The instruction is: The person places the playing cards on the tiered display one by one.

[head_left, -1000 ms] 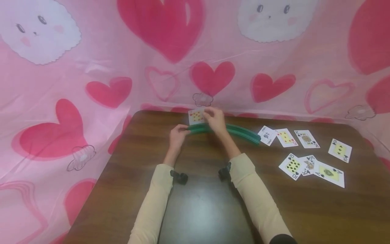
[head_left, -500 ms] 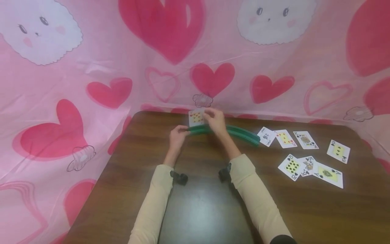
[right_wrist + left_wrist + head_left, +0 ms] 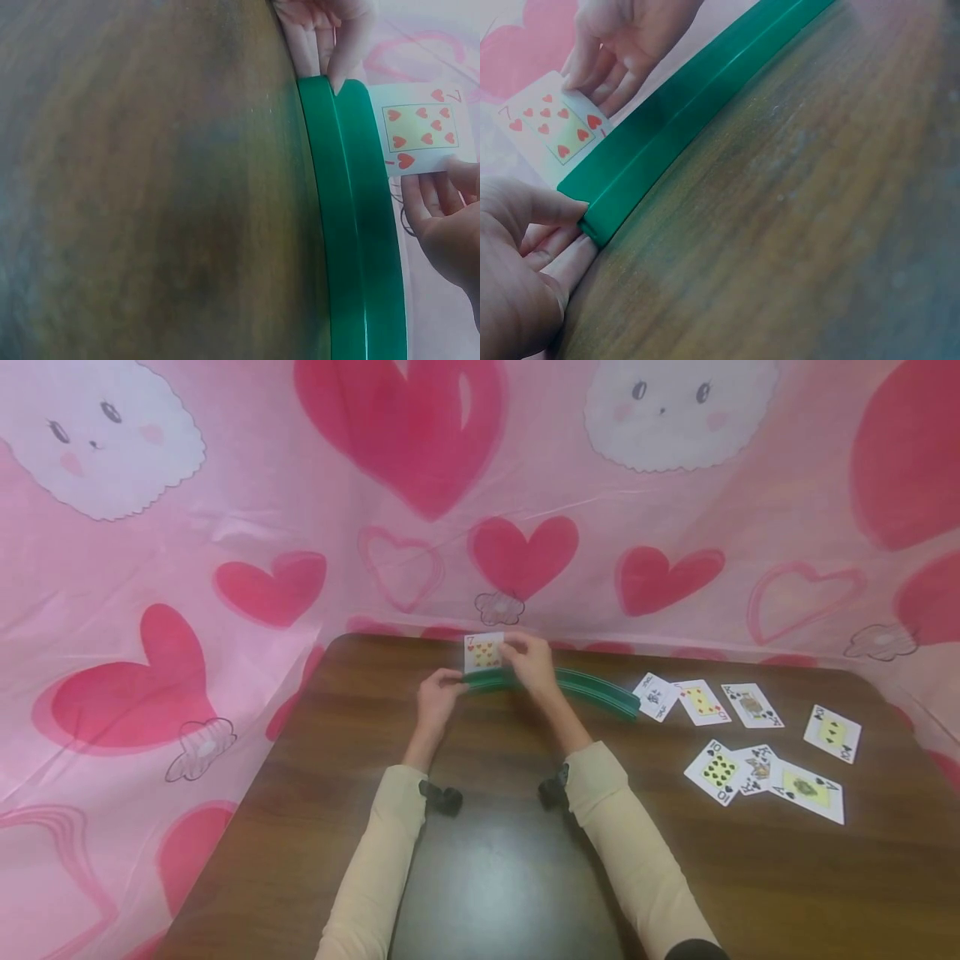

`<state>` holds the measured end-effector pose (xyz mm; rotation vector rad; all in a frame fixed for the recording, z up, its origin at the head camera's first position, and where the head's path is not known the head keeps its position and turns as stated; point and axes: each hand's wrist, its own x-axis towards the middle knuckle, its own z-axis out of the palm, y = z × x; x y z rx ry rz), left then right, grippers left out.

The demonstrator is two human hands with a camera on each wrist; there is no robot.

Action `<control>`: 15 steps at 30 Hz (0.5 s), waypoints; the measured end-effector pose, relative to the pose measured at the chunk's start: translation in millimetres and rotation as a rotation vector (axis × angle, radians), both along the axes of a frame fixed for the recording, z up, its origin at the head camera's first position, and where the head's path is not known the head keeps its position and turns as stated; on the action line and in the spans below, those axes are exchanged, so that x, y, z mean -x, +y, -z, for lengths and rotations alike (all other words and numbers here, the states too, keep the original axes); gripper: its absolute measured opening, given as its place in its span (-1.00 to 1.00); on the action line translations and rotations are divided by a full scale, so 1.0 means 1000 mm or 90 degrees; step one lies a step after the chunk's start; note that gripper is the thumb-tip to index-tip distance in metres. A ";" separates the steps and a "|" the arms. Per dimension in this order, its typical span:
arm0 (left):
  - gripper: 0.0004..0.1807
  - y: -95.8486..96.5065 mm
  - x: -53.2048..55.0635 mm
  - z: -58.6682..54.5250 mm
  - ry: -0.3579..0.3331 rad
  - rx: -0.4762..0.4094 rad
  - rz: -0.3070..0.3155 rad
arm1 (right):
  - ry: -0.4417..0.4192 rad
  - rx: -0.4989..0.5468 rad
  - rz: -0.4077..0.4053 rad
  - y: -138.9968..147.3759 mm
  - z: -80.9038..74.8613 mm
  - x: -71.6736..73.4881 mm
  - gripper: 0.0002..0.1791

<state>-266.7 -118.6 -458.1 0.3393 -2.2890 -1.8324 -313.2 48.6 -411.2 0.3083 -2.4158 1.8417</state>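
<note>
A curved green card holder (image 3: 592, 687) stands on the wooden table. My left hand (image 3: 438, 697) pinches its left end, with the thumb on the near side in the left wrist view. The seven of hearts (image 3: 482, 652) stands upright at that end, its face toward me and its lower edge hidden behind the holder's front (image 3: 622, 187). My right hand (image 3: 531, 664) reaches over the holder and grips the card's right edge between thumb and fingers. In the right wrist view the card (image 3: 424, 127) rises out of the holder beside my left fingers (image 3: 345, 49).
A joker (image 3: 656, 697), a red diamond card (image 3: 701, 702) and a king (image 3: 752, 706) lie face up past the holder's right end. Nearer lie a ten of spades (image 3: 716, 772), another king and an ace (image 3: 808, 788). One black-suit card (image 3: 832, 733) lies far right. Pink cloth hangs behind.
The seven of hearts has come down slightly and stands squarer to me, its face plainer. My right hand has dipped a little with it. The left hand stays on the holder's end.
</note>
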 end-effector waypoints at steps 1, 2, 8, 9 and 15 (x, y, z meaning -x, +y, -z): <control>-0.83 0.000 0.000 0.000 -0.001 0.001 0.000 | -0.004 0.004 -0.003 0.000 0.000 0.000 -0.78; -0.83 0.000 0.000 0.000 -0.001 0.000 0.000 | -0.005 0.006 -0.005 0.000 0.000 0.000 -0.77; -0.83 0.001 -0.001 -0.001 -0.006 -0.006 0.001 | -0.002 -0.001 -0.004 0.001 0.001 -0.001 -0.77; -0.83 0.000 -0.001 -0.001 -0.004 -0.007 0.002 | 0.001 -0.003 -0.003 0.001 0.001 -0.001 -0.77; -0.83 0.000 -0.001 -0.002 0.004 -0.014 0.002 | 0.010 -0.004 -0.010 0.001 0.001 0.000 -0.76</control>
